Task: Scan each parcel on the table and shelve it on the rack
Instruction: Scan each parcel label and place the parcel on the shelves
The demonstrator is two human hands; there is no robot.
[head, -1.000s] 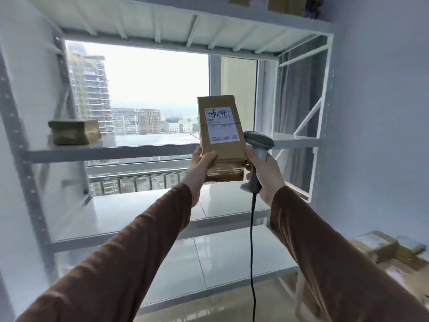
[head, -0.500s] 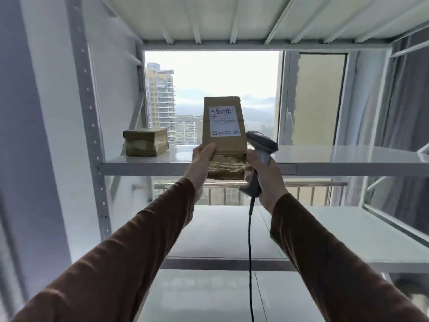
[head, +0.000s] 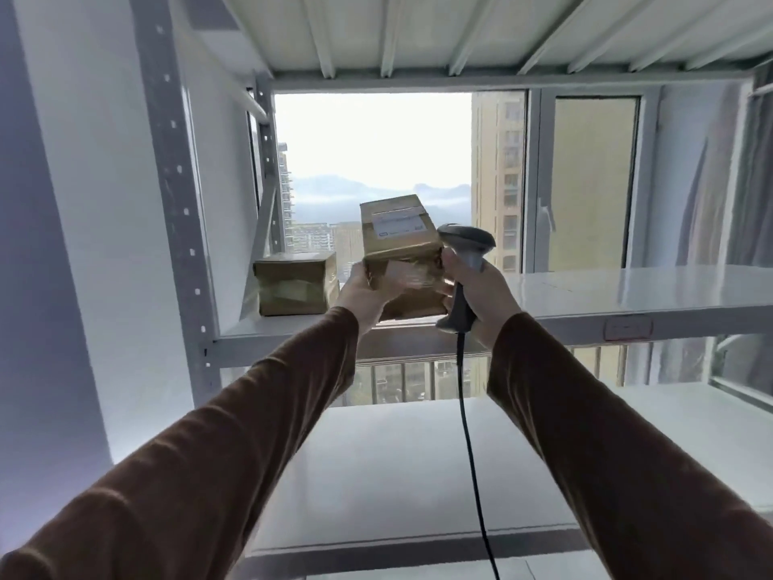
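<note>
A brown cardboard parcel [head: 399, 244] with a white label on top is tipped flat over the front edge of the rack's upper shelf [head: 585, 303]. My left hand [head: 362, 293] grips its near left end. My right hand [head: 483, 297] holds a grey barcode scanner [head: 466, 244] by its handle, its fingers touching the parcel's right side. The scanner's black cable [head: 470, 454] hangs down between my arms. Another taped brown parcel [head: 295, 282] rests on the same shelf just to the left, close to the held one.
The white metal rack has a perforated upright [head: 177, 182] at left, a shelf overhead [head: 418, 31] and a lower shelf [head: 418, 462] below my arms. A window [head: 376, 152] lies behind the rack. The upper shelf stretches bare to the right.
The parcel has tipped from upright to lying flat and moved forward onto the shelf edge, nearer the parcel at left. Both hands went forward with it and the view came closer to the rack.
</note>
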